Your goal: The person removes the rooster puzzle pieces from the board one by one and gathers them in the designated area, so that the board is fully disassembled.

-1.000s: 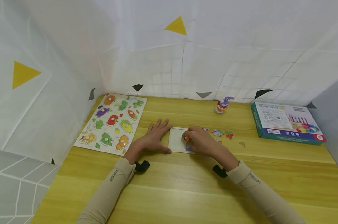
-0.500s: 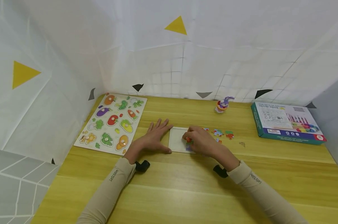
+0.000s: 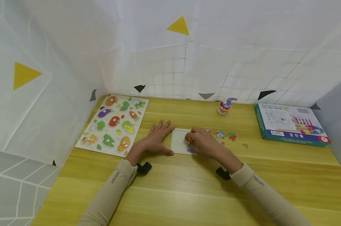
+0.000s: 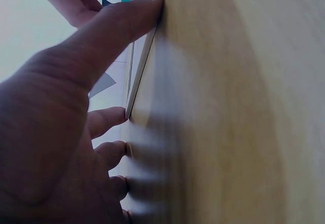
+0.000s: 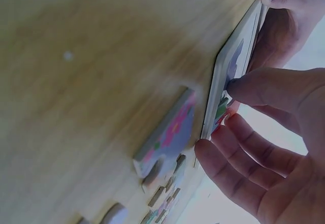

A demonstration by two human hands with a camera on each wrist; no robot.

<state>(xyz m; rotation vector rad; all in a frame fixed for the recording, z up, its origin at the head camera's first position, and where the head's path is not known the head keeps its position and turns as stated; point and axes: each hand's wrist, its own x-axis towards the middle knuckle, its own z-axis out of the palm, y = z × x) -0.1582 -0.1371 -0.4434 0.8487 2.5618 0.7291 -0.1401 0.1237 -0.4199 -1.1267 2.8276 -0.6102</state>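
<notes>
Item: small white jigsaw tray [image 3: 178,141], flat on the wooden table [image 3: 170,194], between our two hands.

Left hand [image 3: 156,138]: lay flat beside the tray's left edge, fingers straight and spread, thumb tip against the near edge [image 4: 152,3]; it steadied the tray and held nothing.

Right hand [image 3: 202,142]: fingers curled over the tray's right part, thumb and fingertips pinching a red-and-green jigsaw piece [image 3: 190,141] down onto the board; the wrist view showed that piece at the tray's rim [image 5: 222,113].

Placed so far, as we judged: one purple-toned patch [image 3: 191,150] at the tray's near right corner, plus the piece in hand; most of the white board stood bare.

Remaining: loose jigsaw pieces [image 3: 224,135] lay just right of the tray, with one pink-and-purple piece [image 5: 167,135] close beside it. We judged the work early, well short of half.

Also present: vegetable peg puzzle [image 3: 114,124], far left; toy rabbit [image 3: 225,106]; teal game box [image 3: 290,124].
</notes>
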